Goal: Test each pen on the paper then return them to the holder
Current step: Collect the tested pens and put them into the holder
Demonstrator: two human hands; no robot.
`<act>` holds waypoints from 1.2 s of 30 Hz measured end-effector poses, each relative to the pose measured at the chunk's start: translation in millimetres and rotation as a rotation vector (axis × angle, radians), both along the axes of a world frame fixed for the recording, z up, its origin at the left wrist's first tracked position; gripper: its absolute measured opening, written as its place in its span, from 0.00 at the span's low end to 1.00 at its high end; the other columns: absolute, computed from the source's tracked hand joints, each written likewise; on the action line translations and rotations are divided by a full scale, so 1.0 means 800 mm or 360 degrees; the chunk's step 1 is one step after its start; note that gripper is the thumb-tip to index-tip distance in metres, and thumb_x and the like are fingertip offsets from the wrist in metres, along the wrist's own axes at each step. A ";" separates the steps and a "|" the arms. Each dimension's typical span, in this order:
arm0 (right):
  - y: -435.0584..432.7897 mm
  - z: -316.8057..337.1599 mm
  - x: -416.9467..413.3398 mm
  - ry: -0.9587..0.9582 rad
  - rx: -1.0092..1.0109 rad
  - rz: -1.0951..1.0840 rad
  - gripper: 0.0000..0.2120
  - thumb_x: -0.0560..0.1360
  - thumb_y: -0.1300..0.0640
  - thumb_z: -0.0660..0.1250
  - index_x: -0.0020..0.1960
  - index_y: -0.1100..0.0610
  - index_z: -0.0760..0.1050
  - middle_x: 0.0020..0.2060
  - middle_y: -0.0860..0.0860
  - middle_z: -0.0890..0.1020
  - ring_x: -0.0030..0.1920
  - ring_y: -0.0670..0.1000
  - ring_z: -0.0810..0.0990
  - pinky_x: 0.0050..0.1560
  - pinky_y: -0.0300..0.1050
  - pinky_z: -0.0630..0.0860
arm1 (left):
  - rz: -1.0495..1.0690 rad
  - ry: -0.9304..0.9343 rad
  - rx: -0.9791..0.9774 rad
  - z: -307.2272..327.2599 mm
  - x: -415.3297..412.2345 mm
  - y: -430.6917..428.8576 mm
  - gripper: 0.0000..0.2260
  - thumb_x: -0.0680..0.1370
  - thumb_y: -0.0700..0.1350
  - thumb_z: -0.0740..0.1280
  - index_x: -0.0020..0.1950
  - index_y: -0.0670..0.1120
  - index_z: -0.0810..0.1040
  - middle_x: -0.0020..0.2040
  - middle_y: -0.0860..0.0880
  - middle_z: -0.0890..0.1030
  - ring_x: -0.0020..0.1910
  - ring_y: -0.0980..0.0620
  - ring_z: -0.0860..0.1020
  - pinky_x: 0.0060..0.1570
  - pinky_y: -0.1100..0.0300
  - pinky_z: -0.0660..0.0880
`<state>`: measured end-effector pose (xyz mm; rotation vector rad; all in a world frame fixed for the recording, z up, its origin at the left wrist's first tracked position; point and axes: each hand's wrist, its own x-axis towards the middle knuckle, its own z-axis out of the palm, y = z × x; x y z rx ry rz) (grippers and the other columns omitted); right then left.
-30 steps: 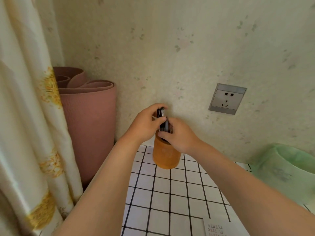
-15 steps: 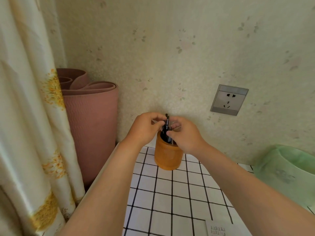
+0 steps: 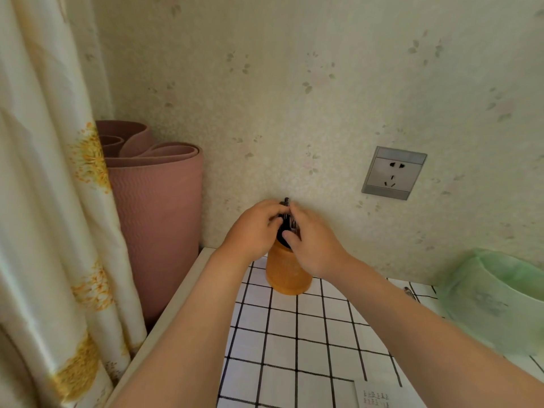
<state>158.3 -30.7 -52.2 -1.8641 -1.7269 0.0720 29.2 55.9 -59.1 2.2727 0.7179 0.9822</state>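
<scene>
The left hand [image 3: 253, 231] and right hand [image 3: 316, 248] curl their fingers [image 3: 274, 222] round a bunch of black pens [image 3: 286, 223], whose lower ends sit in the orange holder [image 3: 287, 275] just beneath. A skewed pull could topple the holder on the gridded tablecloth [image 3: 294, 334]; paper [image 3: 379, 396] lies well behind the wrists, a wall socket [image 3: 394, 172] above and right of the fingers

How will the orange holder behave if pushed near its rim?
Probably rigid: the holder keeps a clean cylinder shape. Likely tippy when pushed high: it is taller than wide, with pens standing above the rim. It may slide on the smooth-looking table.
</scene>
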 end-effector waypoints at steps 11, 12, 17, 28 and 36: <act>0.004 -0.005 0.012 0.0036 -0.0060 -0.0016 0.25 0.80 0.57 0.58 0.76 0.48 0.62 0.64 0.52 0.75 0.64 0.56 0.71 0.66 0.59 0.70 | 0.0073 0.0164 -0.0119 0.000 0.003 0.003 0.23 0.83 0.39 0.59 0.78 0.53 0.64 0.67 0.50 0.72 0.64 0.53 0.72 0.65 0.63 0.66; 0.006 -0.006 0.013 0.0067 -0.0045 -0.0036 0.25 0.79 0.54 0.59 0.75 0.46 0.64 0.62 0.51 0.76 0.63 0.56 0.72 0.64 0.59 0.71 | 0.0079 0.0145 -0.0121 -0.001 0.002 0.004 0.23 0.83 0.39 0.59 0.77 0.53 0.65 0.66 0.50 0.73 0.63 0.53 0.72 0.65 0.63 0.66; 0.007 -0.014 0.019 0.0258 -0.0016 -0.0100 0.30 0.69 0.35 0.60 0.71 0.40 0.69 0.61 0.46 0.78 0.64 0.52 0.74 0.65 0.56 0.72 | 0.0123 0.0109 -0.0045 0.004 -0.002 0.003 0.21 0.83 0.41 0.60 0.76 0.51 0.68 0.66 0.48 0.72 0.65 0.51 0.72 0.66 0.60 0.68; -0.126 0.013 0.082 0.0138 -0.0169 -0.0399 0.16 0.78 0.53 0.66 0.66 0.49 0.75 0.60 0.49 0.76 0.55 0.48 0.76 0.60 0.43 0.72 | 0.0018 0.0034 0.0288 0.043 0.071 -0.117 0.08 0.80 0.44 0.62 0.57 0.53 0.76 0.46 0.57 0.76 0.39 0.60 0.73 0.39 0.60 0.72; -0.209 -0.042 0.141 -0.0151 -0.0827 -0.0848 0.22 0.75 0.41 0.65 0.60 0.56 0.74 0.59 0.54 0.73 0.54 0.55 0.78 0.55 0.51 0.78 | -0.0373 0.0990 0.0210 -0.042 0.148 -0.176 0.18 0.81 0.44 0.62 0.70 0.54 0.72 0.64 0.51 0.75 0.62 0.50 0.74 0.59 0.51 0.75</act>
